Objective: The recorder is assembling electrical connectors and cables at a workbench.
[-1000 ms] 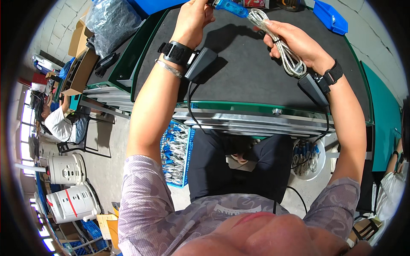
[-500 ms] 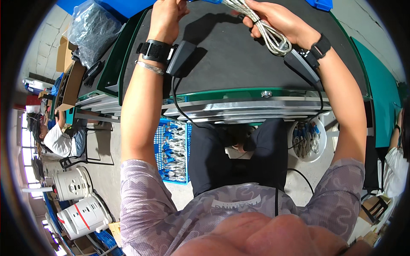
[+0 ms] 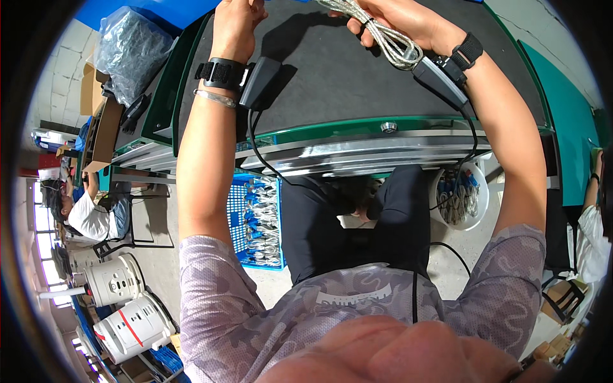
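Over a dark grey bench top, my right hand (image 3: 415, 25) is closed round a bundle of silver braided cable (image 3: 387, 45), looped and bound with a black tie. A blue end on this bundle runs left along the top edge, toward my left hand. My left hand (image 3: 235, 29) is raised at the upper left with its fingers curled beside that blue end. The picture's edge cuts off its fingertips, so what they grip is hidden. Each wrist wears a black strap with a dark grey box (image 3: 260, 83) and a black lead.
The bench (image 3: 306, 83) has a green front edge with a lock. Below it stand a blue basket (image 3: 237, 217) and a white bucket (image 3: 483, 198), both holding similar cables. Left are a plastic bag (image 3: 131, 54), a cardboard box (image 3: 105, 137) and white machines (image 3: 128, 329). Co-workers sit on both sides.
Both hands and the cable bundle have shifted slightly left and up in the picture. The right hand keeps its hold on the bundle.
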`<state>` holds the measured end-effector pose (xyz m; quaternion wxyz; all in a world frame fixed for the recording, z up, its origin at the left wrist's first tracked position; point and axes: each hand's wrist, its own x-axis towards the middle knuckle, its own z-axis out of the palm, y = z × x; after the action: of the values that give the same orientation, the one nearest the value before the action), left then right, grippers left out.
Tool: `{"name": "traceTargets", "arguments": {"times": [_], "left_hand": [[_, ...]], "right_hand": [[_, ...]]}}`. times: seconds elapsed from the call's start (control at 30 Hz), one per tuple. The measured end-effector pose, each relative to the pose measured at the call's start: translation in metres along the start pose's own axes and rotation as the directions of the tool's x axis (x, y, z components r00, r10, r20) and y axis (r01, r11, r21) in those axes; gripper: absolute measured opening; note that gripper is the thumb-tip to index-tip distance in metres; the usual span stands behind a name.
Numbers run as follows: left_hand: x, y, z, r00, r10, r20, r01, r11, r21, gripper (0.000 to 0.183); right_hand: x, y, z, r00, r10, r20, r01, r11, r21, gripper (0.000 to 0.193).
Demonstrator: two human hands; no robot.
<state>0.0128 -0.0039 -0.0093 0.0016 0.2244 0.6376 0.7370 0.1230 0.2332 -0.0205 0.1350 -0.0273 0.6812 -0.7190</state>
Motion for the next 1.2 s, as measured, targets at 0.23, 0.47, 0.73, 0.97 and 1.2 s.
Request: {"name": "traceTargets", "arguments": {"times": [0.23,0.47,0.73,0.97,1.2], "left_hand": [[0.004,0.001,-0.001,1.0,0.005,-0.001,-0.005,1.0,0.007,0.04],[0.001,-0.001,0.001,1.0,0.014,-0.008,-0.013,0.998,0.055,0.039],[0.008,-0.007,-0.007,0.998,0.047,-0.041,-0.045,0.997,0.056,0.04],[0.007,-0.007,-0.01,0.995,-0.101,0.018,0.101,0.995,0.018,0.041],[0.006,-0.004,-0.007,0.98,-0.16,0.12,0.177,0.974,-0.144,0.036]], "right_hand": [[-0.003,-0.005,0.003,1.0,0.009,-0.024,-0.01,1.0,-0.022,0.046],[0.002,-0.001,0.0,0.999,-0.043,0.021,0.046,0.985,-0.169,0.034],[-0.011,-0.006,0.002,0.981,-0.192,0.032,0.186,0.874,-0.449,0.057],[0.002,-0.008,-0.028,0.927,-0.374,-0.018,0.225,0.595,-0.772,0.039],[-0.005,-0.012,-0.018,0.931,-0.366,0.009,0.186,0.451,-0.873,0.032]]}}
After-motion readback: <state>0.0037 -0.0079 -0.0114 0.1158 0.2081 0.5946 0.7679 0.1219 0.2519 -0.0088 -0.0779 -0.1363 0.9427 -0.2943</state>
